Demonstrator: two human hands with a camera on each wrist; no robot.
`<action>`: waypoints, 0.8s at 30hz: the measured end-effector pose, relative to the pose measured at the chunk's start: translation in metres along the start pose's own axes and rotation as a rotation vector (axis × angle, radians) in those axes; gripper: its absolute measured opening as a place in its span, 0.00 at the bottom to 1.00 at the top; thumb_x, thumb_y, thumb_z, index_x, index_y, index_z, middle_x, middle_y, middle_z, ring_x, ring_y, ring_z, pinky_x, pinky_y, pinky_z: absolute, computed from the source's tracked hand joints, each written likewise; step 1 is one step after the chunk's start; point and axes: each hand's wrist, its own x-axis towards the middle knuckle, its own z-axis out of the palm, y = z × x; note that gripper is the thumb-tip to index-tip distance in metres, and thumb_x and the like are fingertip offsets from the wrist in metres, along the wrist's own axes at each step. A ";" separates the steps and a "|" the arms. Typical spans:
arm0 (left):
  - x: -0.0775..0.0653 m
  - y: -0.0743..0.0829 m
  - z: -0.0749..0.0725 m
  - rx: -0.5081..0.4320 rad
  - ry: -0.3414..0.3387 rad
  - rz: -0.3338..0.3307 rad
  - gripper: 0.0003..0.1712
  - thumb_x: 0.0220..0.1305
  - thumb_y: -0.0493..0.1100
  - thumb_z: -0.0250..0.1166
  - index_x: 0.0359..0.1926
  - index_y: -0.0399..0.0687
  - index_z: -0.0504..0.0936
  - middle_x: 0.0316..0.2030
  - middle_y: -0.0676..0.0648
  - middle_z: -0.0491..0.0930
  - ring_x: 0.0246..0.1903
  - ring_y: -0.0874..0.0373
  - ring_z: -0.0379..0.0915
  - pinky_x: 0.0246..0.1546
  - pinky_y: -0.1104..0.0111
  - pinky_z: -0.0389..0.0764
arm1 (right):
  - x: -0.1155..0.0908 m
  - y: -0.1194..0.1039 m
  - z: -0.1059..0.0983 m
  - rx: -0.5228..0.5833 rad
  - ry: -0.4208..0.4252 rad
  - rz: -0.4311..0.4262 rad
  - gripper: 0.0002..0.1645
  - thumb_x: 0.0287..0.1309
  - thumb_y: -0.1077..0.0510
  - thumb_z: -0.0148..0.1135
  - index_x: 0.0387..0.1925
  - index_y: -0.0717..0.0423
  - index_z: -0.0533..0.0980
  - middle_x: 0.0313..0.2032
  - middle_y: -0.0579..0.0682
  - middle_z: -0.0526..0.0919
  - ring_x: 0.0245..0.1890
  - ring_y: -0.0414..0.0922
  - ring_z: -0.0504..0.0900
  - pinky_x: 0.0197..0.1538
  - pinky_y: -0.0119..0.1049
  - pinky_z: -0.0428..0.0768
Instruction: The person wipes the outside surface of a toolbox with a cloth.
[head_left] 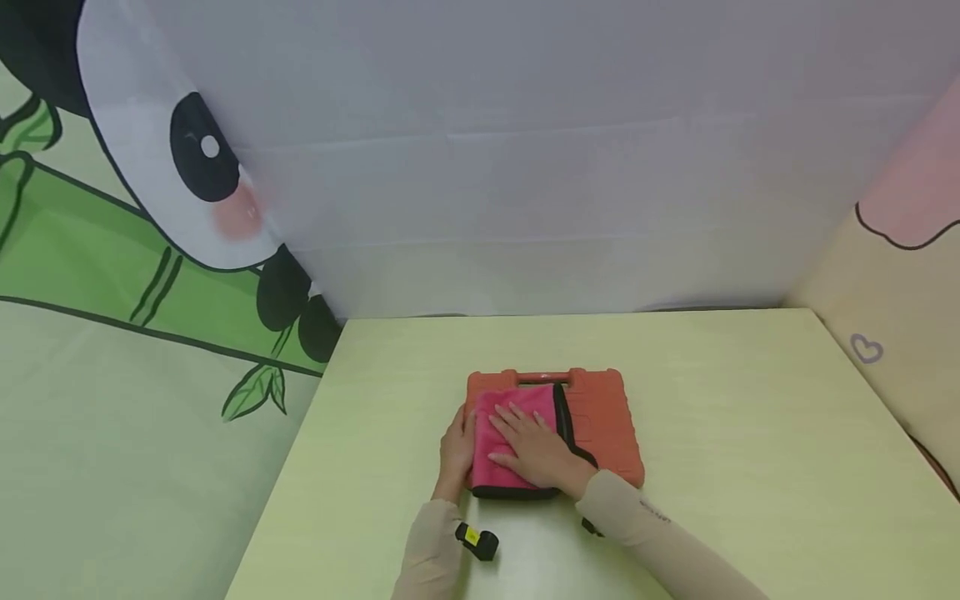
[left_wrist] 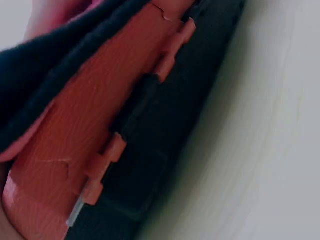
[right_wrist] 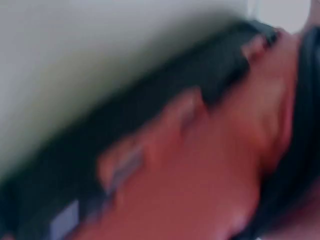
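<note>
An orange-red plastic case (head_left: 603,425) with a handle cut-out at its far side lies flat on the table. Its lower half is black, and orange clasps (left_wrist: 172,52) run along the near side in the left wrist view. On the case's left part lies a folded pink cloth (head_left: 498,477) with black edging. My right hand (head_left: 536,450) rests on this cloth with fingers spread. Against the case's left side is my left hand (head_left: 456,448), its fingers pointing away from me; its far fingertips are partly hidden. The right wrist view is blurred, showing the case's near side (right_wrist: 185,180).
The pale yellow table (head_left: 735,417) extends on all sides of the case. Behind it hangs a light wall cloth (head_left: 525,208) with a cartoon print. Small black wrist devices (head_left: 480,543) are strapped to both sleeves.
</note>
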 end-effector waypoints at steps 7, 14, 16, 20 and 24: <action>-0.001 0.000 -0.002 -0.012 -0.006 0.001 0.28 0.71 0.50 0.45 0.64 0.37 0.64 0.59 0.33 0.69 0.59 0.36 0.64 0.58 0.47 0.66 | -0.011 0.061 -0.027 0.198 0.232 0.250 0.39 0.63 0.43 0.50 0.66 0.65 0.57 0.66 0.66 0.54 0.68 0.62 0.51 0.64 0.64 0.52; -0.005 -0.005 -0.005 -0.024 0.000 -0.031 0.29 0.71 0.50 0.46 0.64 0.35 0.63 0.60 0.33 0.67 0.60 0.37 0.62 0.59 0.48 0.64 | -0.034 0.103 -0.015 0.421 0.281 0.628 0.52 0.59 0.35 0.48 0.66 0.71 0.44 0.59 0.72 0.61 0.55 0.64 0.68 0.52 0.59 0.71; -0.005 -0.006 -0.005 -0.026 -0.002 -0.032 0.29 0.71 0.51 0.45 0.64 0.35 0.63 0.60 0.33 0.67 0.61 0.37 0.62 0.59 0.48 0.64 | -0.037 0.105 -0.010 0.480 0.284 0.646 0.55 0.58 0.34 0.50 0.66 0.71 0.43 0.56 0.72 0.65 0.51 0.61 0.71 0.50 0.56 0.72; -0.005 -0.007 -0.006 -0.049 0.000 -0.026 0.29 0.71 0.50 0.46 0.64 0.35 0.63 0.60 0.33 0.67 0.61 0.37 0.62 0.59 0.48 0.64 | -0.037 0.107 -0.002 0.499 0.339 0.630 0.54 0.58 0.35 0.51 0.65 0.72 0.44 0.52 0.72 0.69 0.47 0.60 0.73 0.49 0.54 0.73; -0.004 -0.006 -0.008 -0.098 0.037 -0.031 0.27 0.69 0.48 0.50 0.62 0.35 0.66 0.59 0.34 0.69 0.58 0.39 0.66 0.58 0.50 0.68 | -0.036 0.106 0.000 0.493 0.362 0.641 0.53 0.58 0.35 0.51 0.65 0.71 0.46 0.49 0.70 0.71 0.44 0.58 0.74 0.47 0.53 0.74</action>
